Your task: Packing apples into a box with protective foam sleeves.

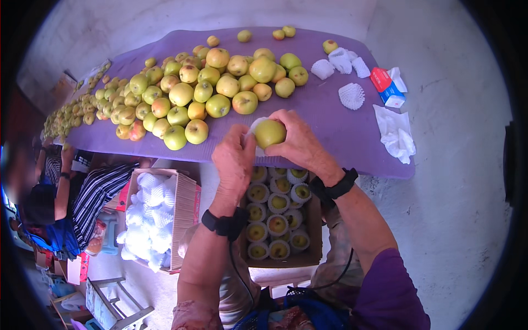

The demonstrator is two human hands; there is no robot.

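At the table's near edge, a yellow-green apple (270,133) is gripped by my right hand (301,142), its fingers curled round the far and right sides. My left hand (233,158) is closed in a pinch on a white foam net sleeve (253,127) that shows behind the apple's left side. How far the sleeve reaches round the fruit is hidden. Below my hands stands an open cardboard box (314,236) with rows of apples in white foam nets (278,224). A large heap of loose apples (181,94) covers the table beyond my left hand.
The purple-covered table (324,132) also bears loose foam nets (351,96), a red and blue tissue pack (388,87) and crumpled tissue (395,135) at right. A carton of foam nets (151,214) stands left, near a wooden stool (113,305). Another person (60,187) sits at far left.
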